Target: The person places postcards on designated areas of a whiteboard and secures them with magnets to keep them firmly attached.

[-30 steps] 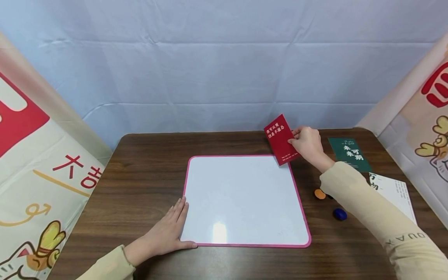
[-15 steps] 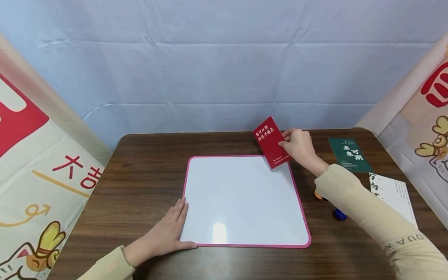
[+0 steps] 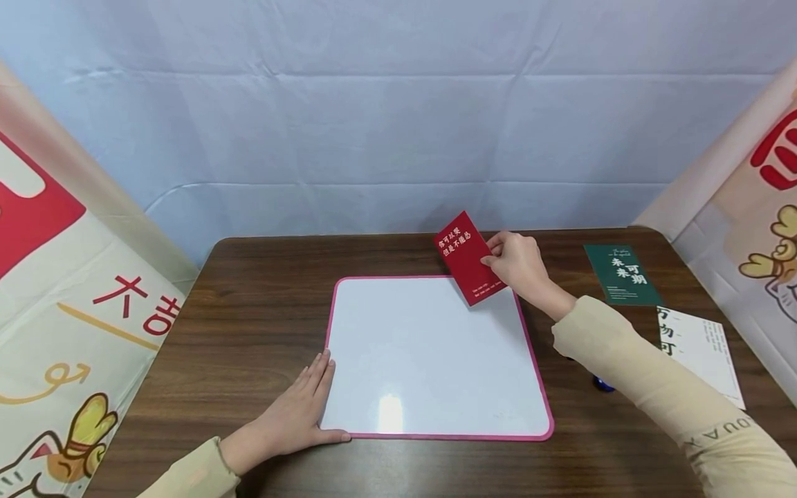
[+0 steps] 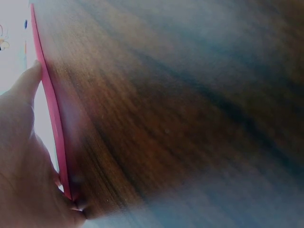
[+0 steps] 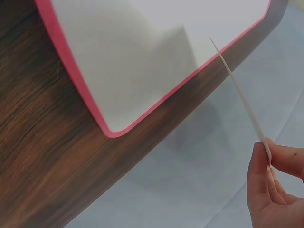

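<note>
The red postcard (image 3: 467, 259) has just come further left across the far-right corner of the whiteboard (image 3: 429, 360), and the right hand (image 3: 518, 266) pinches it by its right edge between thumb and fingers. For the work in hand, this reads as a carry under way rather than a placing: the right wrist view shows the card edge-on and raised, with its shadow (image 5: 171, 52) on the board and a gap between them.

Compared with a second ago, when the card's lower corner only overlapped the board's far-right corner, that corner now lies further in over the white surface. The sleeve (image 3: 623, 360) has followed, hiding an orange round piece that showed right of the board and most of a small blue object (image 3: 602, 384).

The left hand (image 3: 289, 415) has not shifted: fingers straight and close together at the board's left edge, thumb out along the near edge. The board stays in place on the bench (image 3: 261, 311). To its right, the green postcard (image 3: 623, 275) and white postcard (image 3: 703, 356) lie as they did.
</note>
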Demonstrator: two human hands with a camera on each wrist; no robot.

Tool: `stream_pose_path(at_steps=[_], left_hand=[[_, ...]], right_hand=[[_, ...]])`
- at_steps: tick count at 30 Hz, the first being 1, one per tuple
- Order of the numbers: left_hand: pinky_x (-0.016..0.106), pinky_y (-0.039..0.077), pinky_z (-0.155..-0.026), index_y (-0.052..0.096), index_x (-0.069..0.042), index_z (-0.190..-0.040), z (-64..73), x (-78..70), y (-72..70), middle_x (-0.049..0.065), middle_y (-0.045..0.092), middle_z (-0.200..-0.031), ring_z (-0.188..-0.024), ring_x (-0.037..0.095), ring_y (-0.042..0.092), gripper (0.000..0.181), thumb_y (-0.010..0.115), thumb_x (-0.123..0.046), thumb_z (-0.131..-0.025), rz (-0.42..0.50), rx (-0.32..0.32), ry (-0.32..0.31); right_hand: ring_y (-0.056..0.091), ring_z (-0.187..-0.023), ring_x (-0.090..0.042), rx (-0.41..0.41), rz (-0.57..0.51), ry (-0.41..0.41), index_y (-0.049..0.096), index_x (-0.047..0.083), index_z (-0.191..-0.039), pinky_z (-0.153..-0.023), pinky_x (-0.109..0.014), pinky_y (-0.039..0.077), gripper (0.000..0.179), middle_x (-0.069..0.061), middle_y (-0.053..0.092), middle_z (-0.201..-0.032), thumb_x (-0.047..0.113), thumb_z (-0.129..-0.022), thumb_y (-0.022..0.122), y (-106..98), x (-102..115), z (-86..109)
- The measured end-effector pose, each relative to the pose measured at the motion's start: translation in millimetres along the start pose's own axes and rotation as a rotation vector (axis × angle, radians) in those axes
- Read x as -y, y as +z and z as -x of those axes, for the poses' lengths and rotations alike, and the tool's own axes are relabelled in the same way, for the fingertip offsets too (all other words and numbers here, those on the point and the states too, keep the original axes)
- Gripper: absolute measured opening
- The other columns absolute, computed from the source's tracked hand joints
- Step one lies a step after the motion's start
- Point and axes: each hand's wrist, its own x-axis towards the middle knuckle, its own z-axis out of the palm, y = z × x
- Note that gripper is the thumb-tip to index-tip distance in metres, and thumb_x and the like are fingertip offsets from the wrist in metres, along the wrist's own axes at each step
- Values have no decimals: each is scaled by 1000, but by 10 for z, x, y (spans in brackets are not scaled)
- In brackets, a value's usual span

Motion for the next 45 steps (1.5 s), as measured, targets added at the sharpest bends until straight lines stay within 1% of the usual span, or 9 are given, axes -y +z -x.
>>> stream_pose_path(at_steps=[9, 15, 23, 29, 37, 45], left_hand=[[44, 21, -107, 15, 7, -142, 2, -6, -5, 23, 3, -150, -137, 32, 8, 112, 40, -78, -73, -7, -4, 3], [46, 25, -106, 19, 9, -140, 2, -5, 0, 25, 8, -149, -136, 34, 13, 111, 44, -76, -74, -10, -45, 26], [45, 21, -107, 14, 7, -142, 3, -3, -15, 22, 2, -150, -137, 32, 8, 112, 42, -77, -74, 5, -1, 3], [44, 21, -107, 13, 6, -142, 4, -6, -22, 21, 0, -150, -137, 31, 6, 112, 41, -77, -73, 4, 14, -3], [44, 21, -107, 14, 6, -142, 4, -8, -23, 21, 1, -150, -137, 32, 7, 112, 41, -78, -73, 3, 13, -4], [44, 22, -107, 14, 6, -142, 7, -7, -19, 22, 1, -150, -137, 32, 7, 111, 41, -77, -74, 1, 2, -1]], right_hand=[[60, -73, -27, 27, -13, -32, 62, -6, -95, -65, -41, 54, 19, -18, 64, -84, 4, -80, 66, 46, 134, 45], [60, -74, -27, 41, -33, -54, 61, -6, -96, -66, -41, 54, 20, -17, 65, -85, 4, -80, 67, 81, 228, 80], [61, -74, -26, 56, -40, -65, 61, -5, -95, -66, -40, 54, 22, -16, 64, -83, 6, -78, 69, 158, 325, 129], [60, -72, -25, 78, -68, -75, 61, -5, -95, -66, -38, 54, 23, -15, 64, -82, 6, -77, 70, 214, 386, 171], [62, -72, -25, 110, -117, -41, 61, -4, -96, -66, -38, 54, 25, -15, 65, -84, 8, -77, 72, 268, 474, 224], [64, -74, -24, 139, -159, -30, 61, -4, -98, -67, -36, 54, 27, -15, 65, -85, 9, -77, 72, 342, 520, 258]])
